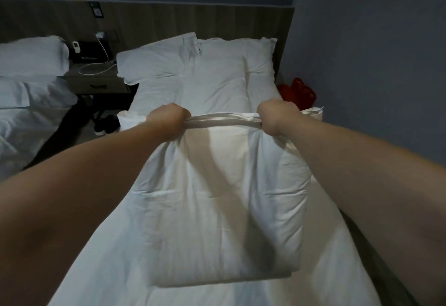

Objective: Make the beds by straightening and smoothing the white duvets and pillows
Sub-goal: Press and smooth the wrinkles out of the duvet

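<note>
A folded white duvet lies along the middle of the bed, its far edge lifted and stretched taut. My left hand grips that edge at its left end and my right hand grips it at its right end, both fists curled round the fabric. Two white pillows lie side by side at the head of the bed, against the wooden headboard.
A second bed with a white pillow and rumpled bedding stands at the left. Between the beds is a nightstand with a charger cable. Dark shoes sit on the floor. A blue wall and a red object border the right side.
</note>
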